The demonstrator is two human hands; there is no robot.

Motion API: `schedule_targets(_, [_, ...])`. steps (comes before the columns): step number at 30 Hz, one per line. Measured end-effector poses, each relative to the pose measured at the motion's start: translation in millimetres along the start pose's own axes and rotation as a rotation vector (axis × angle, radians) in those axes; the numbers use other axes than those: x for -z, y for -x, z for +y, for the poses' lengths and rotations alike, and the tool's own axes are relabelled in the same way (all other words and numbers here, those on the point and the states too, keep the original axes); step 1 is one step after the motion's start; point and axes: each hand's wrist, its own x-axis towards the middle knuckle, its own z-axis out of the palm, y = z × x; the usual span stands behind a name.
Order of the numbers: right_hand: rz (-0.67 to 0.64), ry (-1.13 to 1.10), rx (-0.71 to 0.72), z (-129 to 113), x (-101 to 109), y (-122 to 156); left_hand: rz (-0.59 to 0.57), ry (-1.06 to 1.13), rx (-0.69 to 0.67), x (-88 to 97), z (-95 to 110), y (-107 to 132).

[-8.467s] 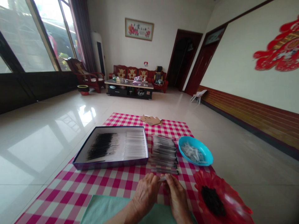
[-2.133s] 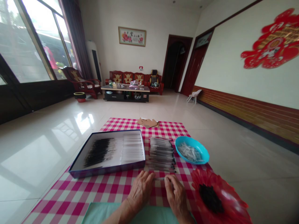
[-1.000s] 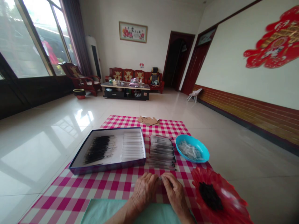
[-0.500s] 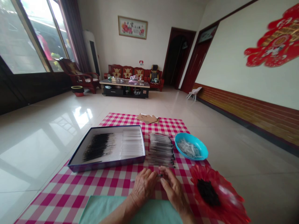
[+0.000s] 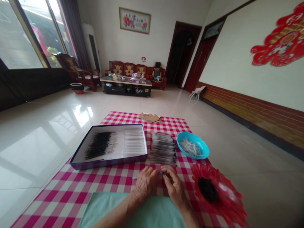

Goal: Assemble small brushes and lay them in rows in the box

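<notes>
My left hand is closed around a slim pen held level above the checked cloth; its whitish end sticks out on the left. At the pen's dark right end, my right hand pinches with thumb and fingers, which partly hide that end. Just beyond my hands lies a stack of clear pens with dark tips. To their left is a shallow box with black refills and a row of whitish barrels.
On the right, a blue bowl holds small whitish pieces. Nearer stands a red flower-shaped dish with small black parts. Torn cardboard lies at the table's far edge. A green cloth is spread beneath my forearms.
My right fingers have closed in on the pen's dark end, which shows less now. The view has tilted slightly, and the left hand keeps its grip.
</notes>
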Motion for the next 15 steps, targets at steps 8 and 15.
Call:
schedule_targets(8, [0.088, 0.098, -0.044, 5.3, -4.6, -1.8, 0.014, -0.009, -0.015, -0.1, 0.3, -0.1])
schedule_targets(15, [0.057, 0.072, 0.037, 9.6, -3.3, -0.3, 0.025, -0.014, -0.021, -1.0, -0.2, 0.1])
